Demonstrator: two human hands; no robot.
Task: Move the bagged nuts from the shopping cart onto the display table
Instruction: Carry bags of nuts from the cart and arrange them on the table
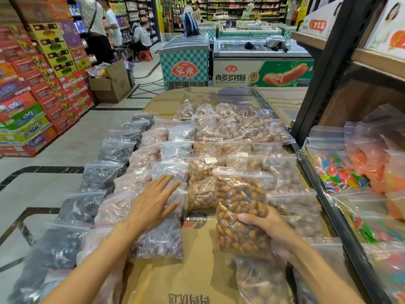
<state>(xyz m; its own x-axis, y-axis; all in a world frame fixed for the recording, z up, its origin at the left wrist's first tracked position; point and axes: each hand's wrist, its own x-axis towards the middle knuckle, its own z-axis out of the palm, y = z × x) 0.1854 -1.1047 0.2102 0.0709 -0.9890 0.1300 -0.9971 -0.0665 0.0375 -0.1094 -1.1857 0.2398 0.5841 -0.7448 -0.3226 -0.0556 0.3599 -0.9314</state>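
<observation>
On the desk (197,270), cardboard-topped: rows of zip bags of nuts and dark dried fruit. Right hand (270,227) grips a bag of brown nuts (238,213) at its lower edge, held over the cardboard beside shelf (341,216) of coloured sweets. Left hand (153,202), fingers spread flat, presses a purplish bag (162,240).

The clear plastic bag of orange-brown glossy nuts (241,216) has a red zip line at its top. The clear bags of black dried pieces (114,150) make a dark column, and the clear bags of pale pink-brown nuts (144,155) beside them look dusty rose. The flat cardboard sheet (192,270) is tan with dark printed characters. The chest freezer (184,62) carries a teal-and-white check pattern with a red fan emblem. The clear bags of candy (335,172) show red, blue and green swirls.
</observation>
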